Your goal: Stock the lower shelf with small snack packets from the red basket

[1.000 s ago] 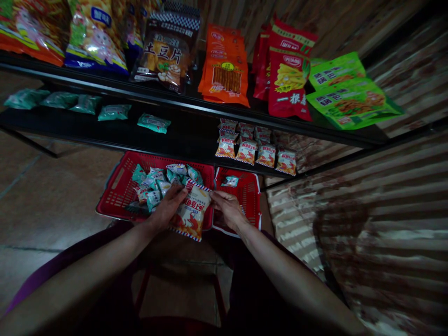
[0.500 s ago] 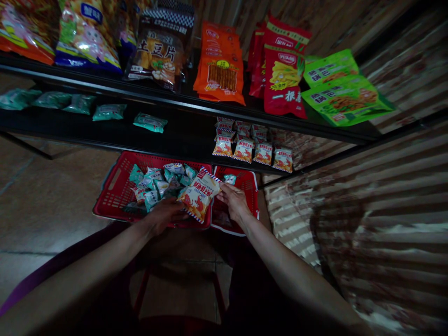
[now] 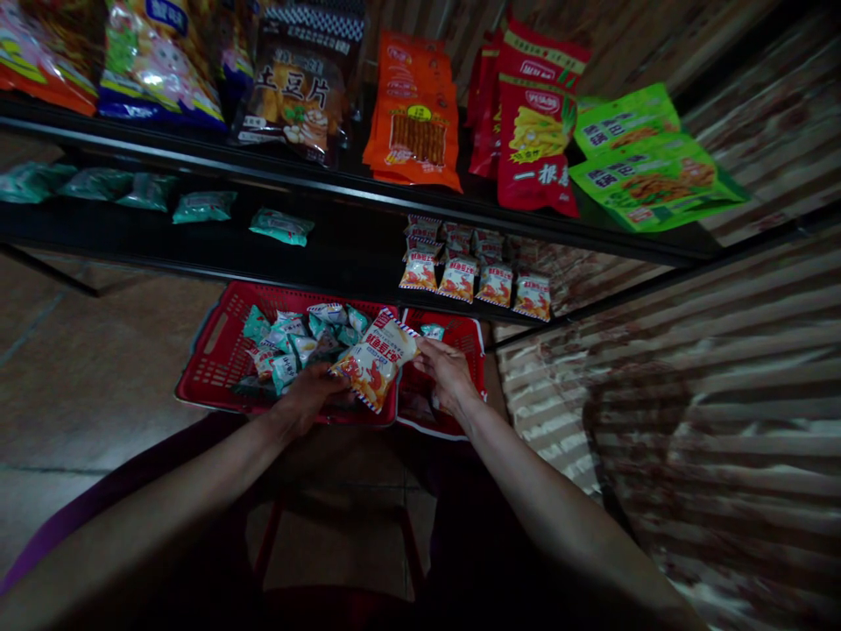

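We see the left hand (image 3: 314,389) and right hand (image 3: 448,372), partly closed, pinching a snack packet (image 3: 378,359) above the larger basket (image 3: 207,364).

Dark purple legwear here, and forearms bare!
And look at that cloth (image 3: 62,536): brighter purple along the left leg's outer edge, sinking almost to black over the lap, its seams lost in shadow.
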Motion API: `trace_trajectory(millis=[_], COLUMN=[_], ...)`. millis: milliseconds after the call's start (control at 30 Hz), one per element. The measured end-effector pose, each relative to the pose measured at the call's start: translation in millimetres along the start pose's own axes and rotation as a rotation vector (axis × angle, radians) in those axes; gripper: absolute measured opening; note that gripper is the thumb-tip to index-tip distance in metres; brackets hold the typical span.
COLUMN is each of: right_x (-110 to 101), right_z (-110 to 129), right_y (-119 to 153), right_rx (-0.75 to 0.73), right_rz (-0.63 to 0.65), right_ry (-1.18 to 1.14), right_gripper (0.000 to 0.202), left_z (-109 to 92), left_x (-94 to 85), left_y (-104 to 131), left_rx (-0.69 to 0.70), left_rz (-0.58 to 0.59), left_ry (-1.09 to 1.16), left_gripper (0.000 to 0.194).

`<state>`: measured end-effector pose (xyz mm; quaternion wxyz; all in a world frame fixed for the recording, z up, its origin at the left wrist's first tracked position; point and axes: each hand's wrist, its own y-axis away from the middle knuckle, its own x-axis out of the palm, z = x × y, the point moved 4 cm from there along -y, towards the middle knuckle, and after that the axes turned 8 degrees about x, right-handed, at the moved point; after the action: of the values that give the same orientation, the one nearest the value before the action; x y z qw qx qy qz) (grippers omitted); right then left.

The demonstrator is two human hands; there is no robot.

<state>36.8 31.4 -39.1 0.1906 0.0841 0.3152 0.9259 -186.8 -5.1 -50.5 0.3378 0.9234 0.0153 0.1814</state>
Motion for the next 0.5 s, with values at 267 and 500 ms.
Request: trace_trajectory(millis=[267,500], right_x=[-4.6,-3.5], right_z=[7.0,5.8], right_y=[-3.6,-8.6], right_rx=[0.013,0.013], right_rz=[-0.037,0.000], right_ry=[-0.028,-0.092], right_gripper=[0.009,0.015], left_z=[-0.7,-1.9], left_x=[4.6,7.9], left_y=[0.3,-0.7], left_rx=[0.014,0.024], left_rz=[0.060,0.114], left_ry=[0.002,0.057], left_gripper=[0.009,0.011])
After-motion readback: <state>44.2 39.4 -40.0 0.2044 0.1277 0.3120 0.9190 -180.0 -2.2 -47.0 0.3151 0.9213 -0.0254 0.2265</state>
